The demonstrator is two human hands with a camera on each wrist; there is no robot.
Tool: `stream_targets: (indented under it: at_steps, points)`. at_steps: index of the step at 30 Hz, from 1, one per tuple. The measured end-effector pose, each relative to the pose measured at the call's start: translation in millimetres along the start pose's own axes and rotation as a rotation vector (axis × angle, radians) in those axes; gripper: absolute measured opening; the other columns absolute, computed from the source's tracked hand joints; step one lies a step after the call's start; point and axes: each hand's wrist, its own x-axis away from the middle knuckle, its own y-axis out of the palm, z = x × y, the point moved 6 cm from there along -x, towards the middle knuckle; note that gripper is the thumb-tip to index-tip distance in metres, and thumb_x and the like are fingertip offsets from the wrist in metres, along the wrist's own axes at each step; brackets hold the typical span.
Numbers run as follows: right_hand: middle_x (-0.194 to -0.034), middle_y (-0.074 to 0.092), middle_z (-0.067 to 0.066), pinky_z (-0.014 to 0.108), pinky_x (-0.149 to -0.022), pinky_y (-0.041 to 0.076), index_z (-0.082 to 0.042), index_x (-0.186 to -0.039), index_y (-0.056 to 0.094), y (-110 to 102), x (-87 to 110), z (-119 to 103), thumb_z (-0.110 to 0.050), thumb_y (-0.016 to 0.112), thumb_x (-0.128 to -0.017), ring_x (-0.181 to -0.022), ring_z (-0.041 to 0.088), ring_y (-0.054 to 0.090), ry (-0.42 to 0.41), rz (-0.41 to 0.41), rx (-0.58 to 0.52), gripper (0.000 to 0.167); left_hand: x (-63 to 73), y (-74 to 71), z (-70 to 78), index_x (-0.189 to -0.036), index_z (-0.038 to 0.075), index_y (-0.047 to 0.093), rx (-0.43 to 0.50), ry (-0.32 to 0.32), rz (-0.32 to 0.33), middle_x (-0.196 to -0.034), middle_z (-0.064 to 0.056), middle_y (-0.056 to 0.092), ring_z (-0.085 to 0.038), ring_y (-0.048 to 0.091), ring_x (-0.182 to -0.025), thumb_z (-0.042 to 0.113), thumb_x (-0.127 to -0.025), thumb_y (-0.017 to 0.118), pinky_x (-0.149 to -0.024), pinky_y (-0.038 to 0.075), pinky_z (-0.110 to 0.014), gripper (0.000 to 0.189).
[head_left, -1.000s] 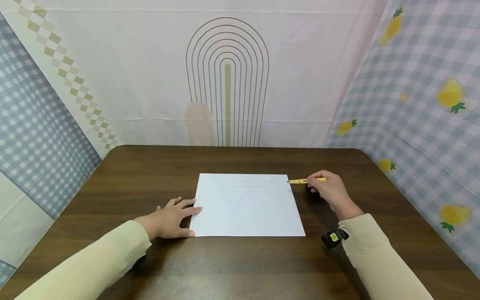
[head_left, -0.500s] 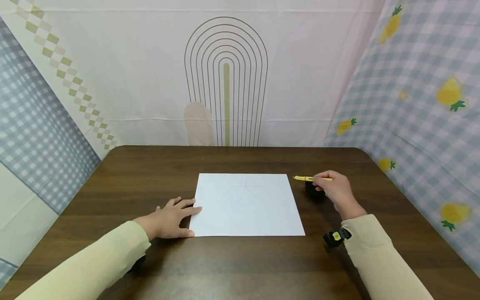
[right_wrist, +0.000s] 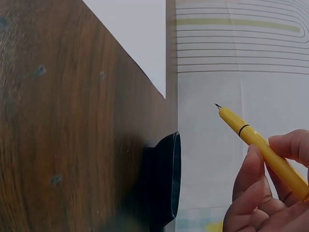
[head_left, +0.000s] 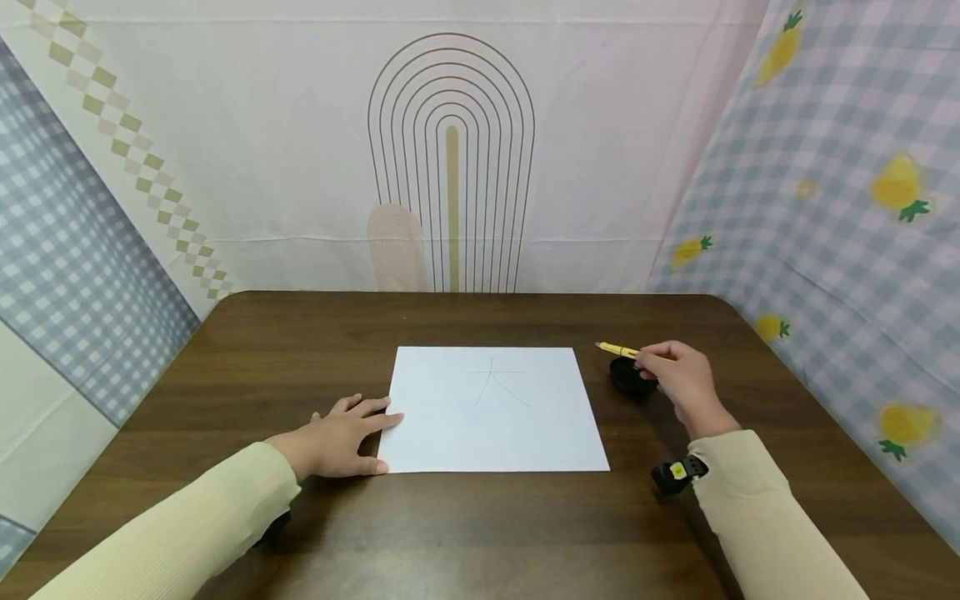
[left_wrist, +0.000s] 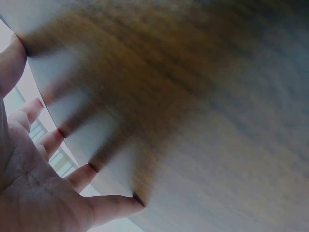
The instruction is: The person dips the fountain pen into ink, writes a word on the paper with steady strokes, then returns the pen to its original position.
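My right hand (head_left: pixel 682 379) pinches a yellow pen (head_left: pixel 618 350) between thumb and fingers. Its dark, pointed tip (right_wrist: pixel 217 106) aims left and up, off the paper and raised from the table in the right wrist view. Under the pen stands a small black dish-like object (head_left: pixel 628 379), partly covered by my fingers in the head view. A white sheet of paper (head_left: pixel 540 433) lies flat and bears a few thin strokes in its upper middle. My left hand (head_left: pixel 337 437) rests at the sheet's left edge, fingers spread, with some fingertips on the paper.
The brown wooden table (head_left: pixel 465 533) has its far edge by a white cloth (head_left: pixel 600 125) printed with arches. Blue checked cloth (head_left: pixel 847 250) with lemon-like prints hangs at the right. A black strap device (head_left: pixel 678 473) sits at my right wrist.
My right hand has drawn the pen rightward, away from the paper's upper right corner, and its tip has tilted up. More of the black object now shows. Left hand and paper stay put.
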Motion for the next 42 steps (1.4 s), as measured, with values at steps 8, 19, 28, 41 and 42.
stream_targets:
  at_steps: [8,19,28,41,42]
  points:
    - [-0.082,0.062,-0.011,0.028,-0.069,0.051,-0.001,-0.114,0.061,-7,-0.8,6,-0.024,0.063,-0.094,-0.075,0.003,0.061,0.019,0.027,0.023,0.031,-0.2,0.0,0.4,-0.149,0.023,0.041,-0.002,0.003,-0.003,-0.158,-0.007,0.025,-0.047,0.016,-0.142,0.048,-0.087,0.068,-0.091,0.017,-0.083,0.072]
    - [-0.087,0.059,-0.008,0.028,-0.07,0.051,0.001,-0.117,0.059,-13,-2.0,14,-0.022,0.061,-0.094,-0.075,0.001,0.059,0.024,0.048,0.028,0.032,-0.8,0.7,-0.5,-0.148,0.023,0.041,-0.012,0.012,0.005,-0.158,-0.006,0.025,-0.047,0.017,-0.141,0.049,-0.086,0.068,-0.09,0.018,-0.083,0.072]
    - [-0.088,0.06,-0.005,0.027,-0.068,0.052,0.001,-0.118,0.059,-19,-1.9,17,-0.02,0.063,-0.093,-0.076,0.006,0.062,0.032,0.07,0.035,0.033,-0.6,0.4,-0.1,-0.149,0.023,0.041,-0.012,0.017,0.003,-0.158,-0.006,0.024,-0.047,0.017,-0.141,0.05,-0.087,0.067,-0.09,0.018,-0.083,0.073]
    - [-0.089,0.062,-0.003,0.027,-0.069,0.053,-0.003,-0.116,0.058,-32,-1.8,29,-0.022,0.059,-0.096,-0.077,0.006,0.061,0.091,0.073,0.023,0.028,-0.1,0.8,-0.5,-0.149,0.024,0.041,0.005,0.003,-0.002,-0.158,-0.006,0.024,-0.047,0.016,-0.142,0.049,-0.086,0.068,-0.091,0.017,-0.083,0.073]
    - [-0.087,0.062,-0.005,0.027,-0.068,0.053,-0.003,-0.115,0.058,-33,-1.9,31,-0.022,0.059,-0.096,-0.076,0.007,0.061,0.093,0.073,0.022,0.027,-0.1,0.8,-0.6,-0.149,0.024,0.041,0.004,0.002,-0.002,-0.158,-0.006,0.024,-0.047,0.016,-0.142,0.049,-0.086,0.068,-0.091,0.017,-0.083,0.073]
